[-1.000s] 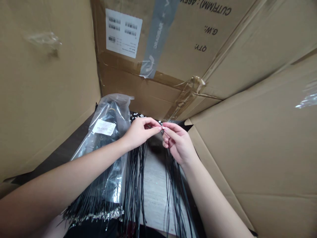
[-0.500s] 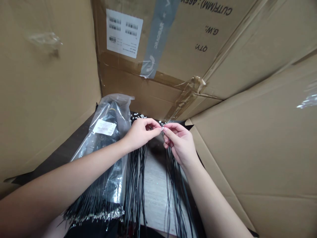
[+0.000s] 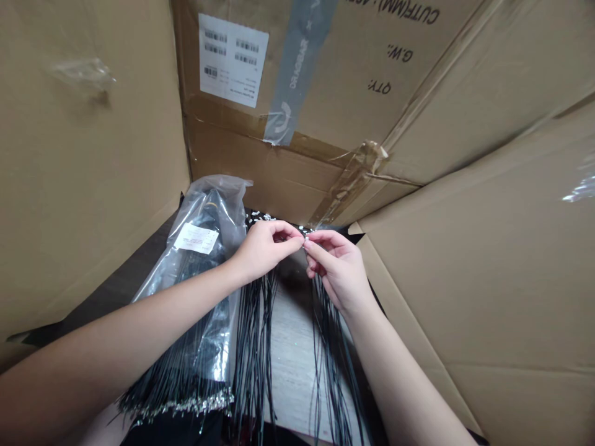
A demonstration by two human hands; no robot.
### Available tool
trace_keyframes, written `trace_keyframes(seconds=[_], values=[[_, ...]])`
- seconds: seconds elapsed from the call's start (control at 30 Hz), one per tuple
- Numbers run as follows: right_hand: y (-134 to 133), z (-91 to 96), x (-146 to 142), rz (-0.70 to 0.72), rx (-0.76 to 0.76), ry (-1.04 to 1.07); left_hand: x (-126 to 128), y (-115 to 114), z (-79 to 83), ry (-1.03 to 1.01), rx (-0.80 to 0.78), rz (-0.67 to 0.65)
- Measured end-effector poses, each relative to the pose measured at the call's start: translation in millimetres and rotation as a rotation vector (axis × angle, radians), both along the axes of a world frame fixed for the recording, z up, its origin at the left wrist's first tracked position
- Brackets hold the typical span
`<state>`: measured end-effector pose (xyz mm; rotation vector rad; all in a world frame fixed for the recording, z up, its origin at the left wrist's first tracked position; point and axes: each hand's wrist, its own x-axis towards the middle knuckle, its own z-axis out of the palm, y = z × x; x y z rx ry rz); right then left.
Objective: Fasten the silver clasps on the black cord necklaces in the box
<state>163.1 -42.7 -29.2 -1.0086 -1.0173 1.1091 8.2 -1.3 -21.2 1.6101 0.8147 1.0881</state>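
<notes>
Two bare hands meet fingertip to fingertip in the head view, above a pale counter (image 3: 290,347), and from where I stand all the work is in that one spot. The left hand (image 3: 267,248) pinches a tiny white piece (image 3: 305,240) between thumb and forefinger; the right hand (image 3: 340,272) pinches at it too, its other fingers curled. I can't tell whether the piece is joined to a strand, as the fingers hide most of it. Loose black strands lie in two groups: the left strands (image 3: 253,334) below the left hand, the right strands (image 3: 332,353) below the right, with white bits (image 3: 264,217) strewn beyond. Beside the left strands, a clear bag (image 3: 235,193) holds a thick bundle, silvery ends (image 3: 186,406) poking out near the person's lap. I'd judge the job partway: this piece is mid-handling, and that full bundle looks untouched. Which loose group is finished, if either, I couldn't say. Cardboard (image 3: 279,179) walls everything in.
</notes>
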Motion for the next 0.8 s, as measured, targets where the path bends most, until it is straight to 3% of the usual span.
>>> trace_keyframes(seconds=[0.6, 0.8], values=[[0.2, 0.4, -0.2, 0.006, -0.012, 0.015, 1.0, -0.9, 0.6, -0.055, -0.031, -0.006], [0.8, -3.7, 0.9, -0.078, 0.04, -0.089, 0.9, -1.3, -1.1, -0.018, -0.023, 0.026]])
